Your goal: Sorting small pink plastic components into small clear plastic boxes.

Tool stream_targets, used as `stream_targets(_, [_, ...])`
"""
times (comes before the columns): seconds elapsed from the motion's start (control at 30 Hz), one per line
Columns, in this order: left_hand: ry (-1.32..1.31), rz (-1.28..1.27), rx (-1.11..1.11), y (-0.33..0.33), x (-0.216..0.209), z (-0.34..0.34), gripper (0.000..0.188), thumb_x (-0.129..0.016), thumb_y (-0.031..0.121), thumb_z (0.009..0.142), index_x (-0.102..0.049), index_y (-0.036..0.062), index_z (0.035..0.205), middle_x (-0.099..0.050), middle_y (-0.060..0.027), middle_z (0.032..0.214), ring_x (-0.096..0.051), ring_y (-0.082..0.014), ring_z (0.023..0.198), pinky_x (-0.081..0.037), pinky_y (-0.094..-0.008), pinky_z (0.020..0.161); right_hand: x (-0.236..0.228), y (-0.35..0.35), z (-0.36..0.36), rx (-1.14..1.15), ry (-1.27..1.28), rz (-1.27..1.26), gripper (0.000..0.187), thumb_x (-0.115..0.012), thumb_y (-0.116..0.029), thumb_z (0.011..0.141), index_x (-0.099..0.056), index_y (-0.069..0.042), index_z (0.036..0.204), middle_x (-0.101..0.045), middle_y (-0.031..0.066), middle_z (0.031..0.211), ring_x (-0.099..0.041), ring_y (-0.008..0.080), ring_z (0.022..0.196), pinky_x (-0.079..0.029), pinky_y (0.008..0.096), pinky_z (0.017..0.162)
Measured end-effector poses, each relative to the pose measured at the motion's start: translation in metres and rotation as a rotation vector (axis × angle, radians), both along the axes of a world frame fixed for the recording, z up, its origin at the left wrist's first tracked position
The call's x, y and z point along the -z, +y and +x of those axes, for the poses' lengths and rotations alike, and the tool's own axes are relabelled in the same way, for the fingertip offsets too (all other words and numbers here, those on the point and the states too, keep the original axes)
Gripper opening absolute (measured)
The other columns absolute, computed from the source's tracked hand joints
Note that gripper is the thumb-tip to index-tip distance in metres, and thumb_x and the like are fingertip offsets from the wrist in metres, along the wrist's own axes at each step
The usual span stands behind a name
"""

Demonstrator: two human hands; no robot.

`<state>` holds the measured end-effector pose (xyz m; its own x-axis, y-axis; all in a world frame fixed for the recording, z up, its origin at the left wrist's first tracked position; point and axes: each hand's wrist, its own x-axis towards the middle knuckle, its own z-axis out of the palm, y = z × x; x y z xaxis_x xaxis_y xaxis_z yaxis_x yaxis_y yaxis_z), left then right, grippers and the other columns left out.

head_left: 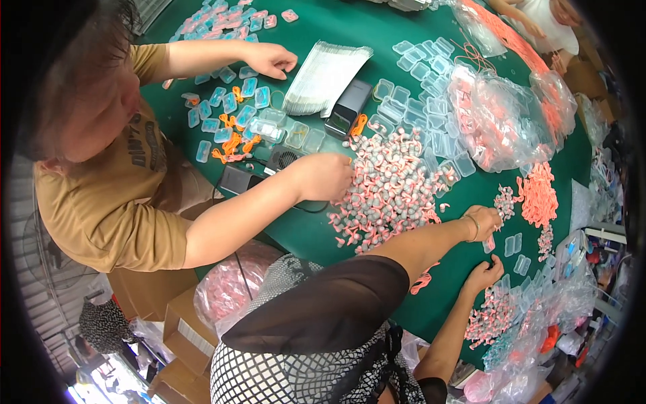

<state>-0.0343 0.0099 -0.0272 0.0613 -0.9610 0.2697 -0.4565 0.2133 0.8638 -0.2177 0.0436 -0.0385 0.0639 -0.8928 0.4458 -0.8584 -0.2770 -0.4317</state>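
My left hand, with a bracelet at the wrist, reaches over a small heap of grey-and-coral earplugs. Its fingers are bent together; what they pinch is hidden. A small pinkish piece shows just below it, too small to name. Closer to me, my right hand rests low over the green table, its thumb and fingers apart and nothing visible in them. Beside it lie clear plastic cases and another pile of earplugs. Coral cords are bunched beyond my left hand.
A large earplug heap covers mid-table. At left, a co-worker has one hand in it, the other near stacked paper sheets. Clear bags and clear cases lie farther off. Another person sits far right.
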Motion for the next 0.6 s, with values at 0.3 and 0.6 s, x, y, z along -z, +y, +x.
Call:
stream_targets(0.3, [0.016,-0.007,0.0,0.0002,-0.0021,0.003,0.016,-0.058,0.017,0.082,-0.064,0.0116,0.096,-0.061,-0.0075,0.094,-0.061,-0.0286,0.091,-0.048,-0.0422,0.077,-0.0009,-0.0006,0.0029,0.004,-0.02,0.005,0.027,-0.048,0.002,0.072,-0.062,0.0,0.096,-0.058,0.0152,0.101,-0.054,0.0315,0.097,-0.043,0.0415,0.088])
stream_targets(0.6, [0.02,-0.019,-0.017,0.0002,-0.0018,0.0,0.014,-0.06,0.017,0.079,-0.063,0.0104,0.091,-0.06,-0.0094,0.09,-0.061,-0.031,0.086,-0.048,-0.0433,0.074,-0.0002,0.0002,0.0,0.018,-0.003,0.019,0.026,-0.048,0.003,0.073,-0.062,0.0,0.095,-0.057,0.0149,0.102,-0.054,0.0307,0.1,-0.042,0.0407,0.091])
